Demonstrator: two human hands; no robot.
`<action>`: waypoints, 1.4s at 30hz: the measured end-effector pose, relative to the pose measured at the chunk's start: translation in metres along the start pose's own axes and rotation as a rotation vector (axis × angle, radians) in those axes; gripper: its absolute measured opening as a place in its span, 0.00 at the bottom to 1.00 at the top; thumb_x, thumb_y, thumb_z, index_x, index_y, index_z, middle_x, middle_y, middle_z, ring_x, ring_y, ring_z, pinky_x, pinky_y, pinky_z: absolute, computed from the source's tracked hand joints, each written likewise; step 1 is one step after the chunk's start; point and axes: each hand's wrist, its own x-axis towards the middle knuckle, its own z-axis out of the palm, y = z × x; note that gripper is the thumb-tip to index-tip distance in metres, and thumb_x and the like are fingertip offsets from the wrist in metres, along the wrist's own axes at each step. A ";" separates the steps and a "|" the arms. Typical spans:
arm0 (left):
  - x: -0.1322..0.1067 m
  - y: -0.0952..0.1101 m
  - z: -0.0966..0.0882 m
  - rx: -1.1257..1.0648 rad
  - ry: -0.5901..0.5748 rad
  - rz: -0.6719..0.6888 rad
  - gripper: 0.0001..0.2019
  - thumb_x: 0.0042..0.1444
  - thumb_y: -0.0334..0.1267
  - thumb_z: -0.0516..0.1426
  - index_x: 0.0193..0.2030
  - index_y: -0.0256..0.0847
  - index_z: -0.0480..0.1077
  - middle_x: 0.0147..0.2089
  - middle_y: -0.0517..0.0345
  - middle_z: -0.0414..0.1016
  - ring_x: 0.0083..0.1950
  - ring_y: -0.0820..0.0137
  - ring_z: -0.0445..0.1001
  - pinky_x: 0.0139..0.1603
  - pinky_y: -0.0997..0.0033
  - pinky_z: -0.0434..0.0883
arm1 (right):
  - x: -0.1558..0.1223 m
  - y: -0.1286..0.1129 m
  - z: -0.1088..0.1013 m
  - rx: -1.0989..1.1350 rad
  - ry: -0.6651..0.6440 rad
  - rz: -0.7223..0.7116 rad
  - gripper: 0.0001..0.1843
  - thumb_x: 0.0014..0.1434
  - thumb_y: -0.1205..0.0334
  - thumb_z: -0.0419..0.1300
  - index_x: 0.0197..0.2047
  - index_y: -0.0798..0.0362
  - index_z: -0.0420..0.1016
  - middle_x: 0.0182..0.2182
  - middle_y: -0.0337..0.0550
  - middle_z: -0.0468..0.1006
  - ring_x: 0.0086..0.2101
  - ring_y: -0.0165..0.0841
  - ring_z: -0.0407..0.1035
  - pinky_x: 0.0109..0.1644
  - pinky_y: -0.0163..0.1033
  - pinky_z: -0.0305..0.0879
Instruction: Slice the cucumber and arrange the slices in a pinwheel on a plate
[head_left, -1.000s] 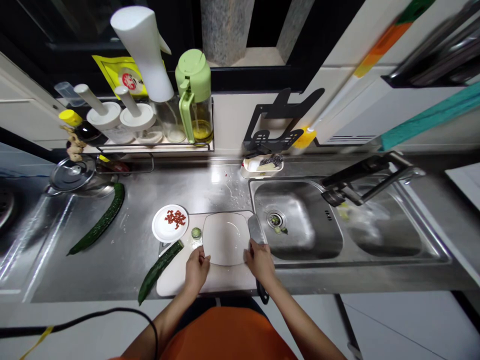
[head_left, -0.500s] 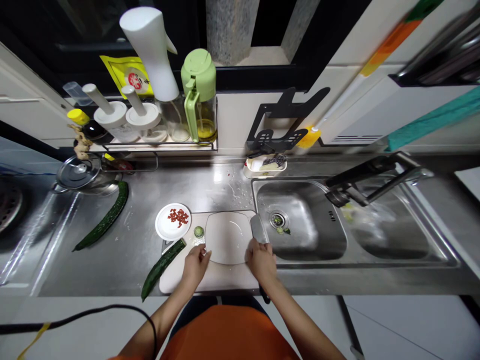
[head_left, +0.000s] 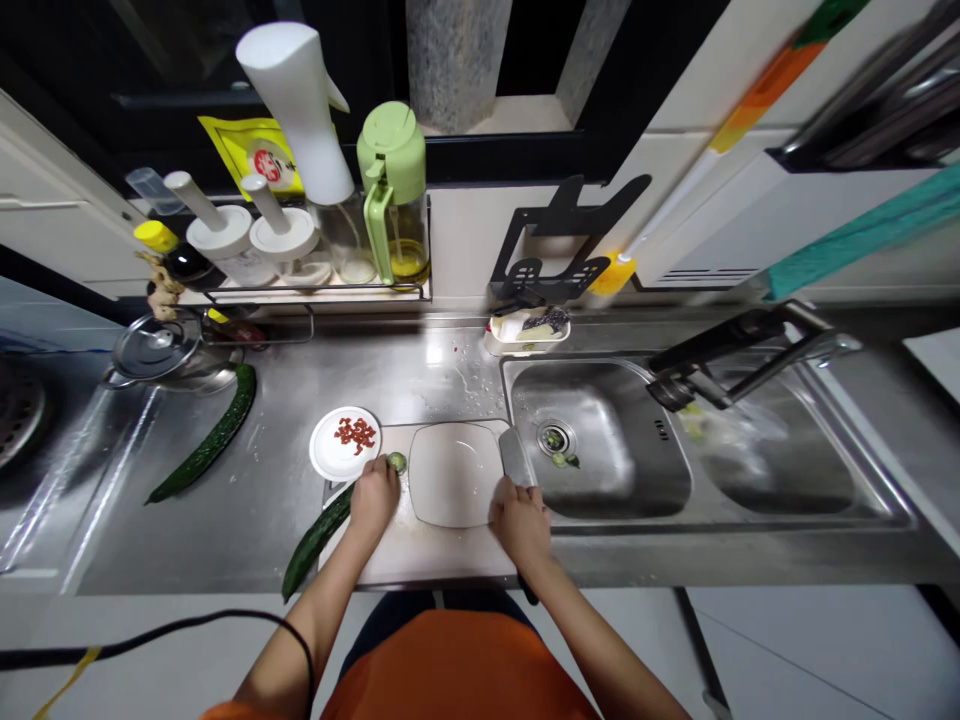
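Note:
A pale cutting board [head_left: 442, 560] lies at the counter's front edge with a square white plate [head_left: 455, 473] on it. My left hand [head_left: 374, 497] rests on the cut end of a cucumber [head_left: 313, 543], fingers curled, beside a small cut cucumber piece [head_left: 396, 462]. My right hand [head_left: 521, 520] is closed on the handle of a cleaver [head_left: 514, 458], whose blade lies at the plate's right edge. A small round plate [head_left: 344, 444] with red bits sits left of the board.
A second whole cucumber [head_left: 204, 436] lies on the steel counter to the left, near a pot lid [head_left: 154, 349]. A double sink [head_left: 600, 440] with a faucet [head_left: 735, 355] is to the right. Bottles and jars stand on a rack [head_left: 300, 250] behind.
My left hand left the plate's near-left corner and moved up and left onto the cucumber's cut end. My right hand and the cleaver stayed put.

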 end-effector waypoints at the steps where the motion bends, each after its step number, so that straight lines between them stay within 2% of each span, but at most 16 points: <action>1: 0.000 0.001 -0.001 0.004 -0.006 -0.006 0.15 0.61 0.37 0.47 0.50 0.34 0.69 0.43 0.44 0.74 0.39 0.64 0.75 0.40 0.68 0.67 | 0.000 0.000 0.000 -0.001 -0.003 0.003 0.19 0.60 0.63 0.51 0.54 0.57 0.66 0.44 0.55 0.74 0.49 0.47 0.58 0.41 0.44 0.55; 11: 0.004 -0.002 0.005 -0.042 0.017 -0.043 0.15 0.60 0.36 0.49 0.52 0.36 0.68 0.42 0.44 0.75 0.38 0.64 0.74 0.39 0.69 0.64 | 0.002 -0.002 -0.003 0.007 -0.013 -0.012 0.16 0.60 0.63 0.51 0.51 0.57 0.67 0.43 0.55 0.74 0.49 0.47 0.59 0.40 0.43 0.54; 19: 0.009 -0.007 0.005 -0.120 0.048 -0.048 0.06 0.58 0.35 0.51 0.37 0.39 0.69 0.32 0.52 0.74 0.34 0.68 0.72 0.37 0.71 0.62 | 0.003 -0.002 -0.005 -0.005 -0.028 -0.010 0.16 0.60 0.64 0.51 0.50 0.56 0.67 0.43 0.55 0.74 0.48 0.46 0.59 0.40 0.42 0.54; 28: 0.010 -0.007 0.005 -0.169 0.101 -0.036 0.05 0.55 0.34 0.51 0.31 0.41 0.67 0.28 0.56 0.71 0.30 0.70 0.68 0.35 0.73 0.60 | 0.003 -0.001 -0.003 -0.011 -0.026 -0.008 0.17 0.60 0.64 0.50 0.52 0.57 0.67 0.44 0.54 0.74 0.49 0.47 0.59 0.40 0.43 0.55; 32: 0.012 -0.008 0.002 -0.273 0.061 -0.069 0.04 0.53 0.35 0.52 0.28 0.41 0.65 0.25 0.61 0.69 0.27 0.73 0.66 0.33 0.75 0.59 | 0.003 -0.001 -0.003 -0.005 -0.020 -0.012 0.18 0.60 0.63 0.50 0.53 0.57 0.67 0.44 0.54 0.74 0.49 0.47 0.58 0.40 0.43 0.55; 37: 0.012 -0.007 0.000 -0.214 0.041 -0.060 0.06 0.54 0.36 0.51 0.30 0.41 0.68 0.25 0.60 0.69 0.28 0.72 0.66 0.33 0.74 0.59 | 0.003 -0.001 -0.005 0.002 -0.028 -0.010 0.19 0.60 0.63 0.51 0.54 0.58 0.66 0.45 0.54 0.74 0.49 0.46 0.59 0.40 0.43 0.55; 42: 0.010 -0.004 0.002 -0.105 0.037 -0.015 0.12 0.57 0.36 0.50 0.40 0.41 0.73 0.36 0.52 0.74 0.38 0.67 0.71 0.40 0.72 0.63 | 0.001 0.000 -0.007 -0.002 -0.031 -0.013 0.19 0.60 0.62 0.51 0.54 0.57 0.66 0.44 0.53 0.74 0.49 0.46 0.58 0.40 0.43 0.56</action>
